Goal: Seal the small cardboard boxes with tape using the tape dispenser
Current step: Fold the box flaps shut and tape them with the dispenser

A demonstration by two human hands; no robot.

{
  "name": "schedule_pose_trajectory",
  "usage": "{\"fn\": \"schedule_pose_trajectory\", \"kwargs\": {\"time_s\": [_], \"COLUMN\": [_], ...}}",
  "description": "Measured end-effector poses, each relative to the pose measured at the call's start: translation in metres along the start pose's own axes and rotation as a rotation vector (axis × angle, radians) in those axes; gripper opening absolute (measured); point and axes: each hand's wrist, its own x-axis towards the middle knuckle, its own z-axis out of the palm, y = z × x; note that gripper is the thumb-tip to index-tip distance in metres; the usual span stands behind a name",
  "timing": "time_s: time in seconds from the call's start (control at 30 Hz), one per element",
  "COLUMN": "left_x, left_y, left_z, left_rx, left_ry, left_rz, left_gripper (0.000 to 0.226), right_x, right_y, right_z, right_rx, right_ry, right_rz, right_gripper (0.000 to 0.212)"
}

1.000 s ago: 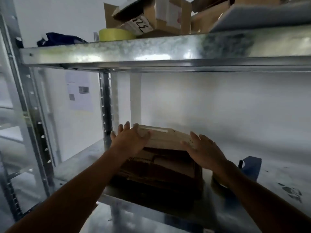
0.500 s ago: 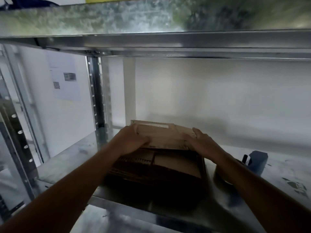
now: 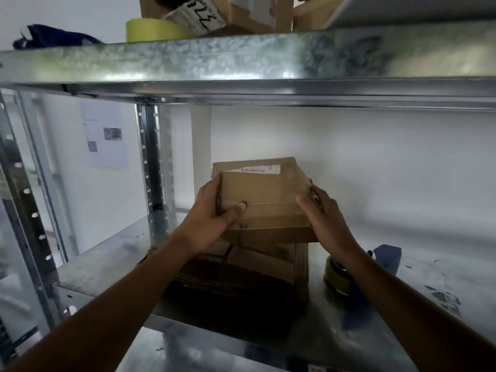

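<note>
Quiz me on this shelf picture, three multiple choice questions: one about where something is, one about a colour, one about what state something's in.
1. Where is the tape dispenser?
A. on the floor
B. on the lower shelf, right of the box stack
C. in a hand

2. What colour is the tape roll on the upper shelf?
A. yellow
B. red
C. black

3. How is the small box held?
A. it lies untouched
B. by one hand only
C. by both hands

Answers:
1 B, its blue handle shows beside the right arm.
2 A, the roll is plainly yellow.
3 C, the left hand and right hand grip its sides.
</note>
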Motion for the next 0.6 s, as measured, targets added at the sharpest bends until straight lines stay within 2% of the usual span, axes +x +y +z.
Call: {"fn": "schedule_pose_trajectory", "kwargs": {"time_s": [0.07,0.1,0.23,0.33,0.43,0.6], "left_x": [-0.003,-0.005,-0.022,-0.04,-0.057,-0.081], "left_y": [0.01,0.013,0.034,0.042,0.053,0.076], "left_z": [0.004,0.006,0.023,0.033,0.042,0.067], "left_rx": [-0.046,-0.068,-0.137,-0.222,-0.402,-0.498], "left_ry": [0.003,0.006,-0.024,-0.05,-0.093,-0.115], "left_rz": [0.063,0.092,0.149,0.191,0.255,0.274], "left_gripper": [0.1,0.103,0.114,0.122,0.111,0.094], "right_x": [-0.013,-0.018,-0.045,-0.071,-0.102,-0.145], "right_y": [-0.013,-0.019,-0.027,-0.033,-0.04,-0.047], "right_z": [-0.01,-0.015,-0.039,-0.059,-0.079,-0.106], "right_rx": [0.11,0.161,0.218,0.239,0.137,0.027], "right_ry": [0.005,-0.004,0.023,0.021,0.018,-0.023], "right_rz": [-0.025,-0.03,-0.034,-0.061,-0.135,-0.166], "right_gripper": [0.026,0.024,0.052,0.058,0.076,0.093]}}
